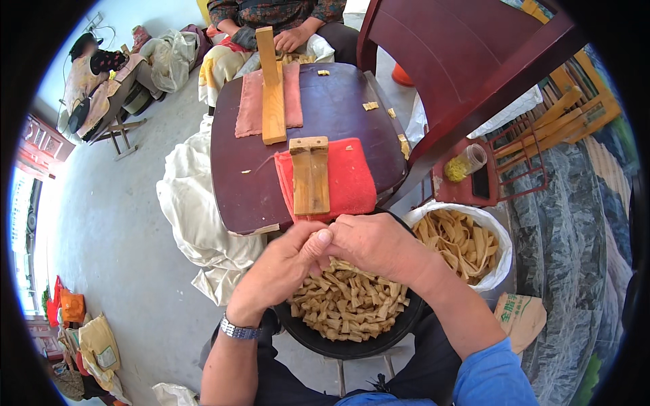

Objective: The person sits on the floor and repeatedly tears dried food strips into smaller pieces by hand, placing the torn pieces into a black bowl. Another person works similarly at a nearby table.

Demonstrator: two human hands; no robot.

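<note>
My left hand (pixel 279 265) and my right hand (pixel 376 245) meet in front of the chair seat's near edge. Both are closed, fingers bent together, and anything they hold is hidden between them. Below them sits a round black basin (pixel 345 348) heaped with small tan knotted pieces (pixel 347 304). Just beyond my hands, a wooden block (pixel 311 179) with a crosspiece at its far end lies on a folded red cloth (pixel 352 177). To the right, a white sack (pixel 502 238) holds loose, flat tan strips (pixel 457 242).
The dark red chair seat (pixel 237 176) bears another wooden tool (pixel 273 108) on a pink cloth (pixel 249 105). Across it, a person's hands (pixel 292 38) work. A jar (pixel 466 162) stands on a red stool (pixel 440 177). White cloth (pixel 196 196) hangs left. Another person (pixel 95 81) sits far left.
</note>
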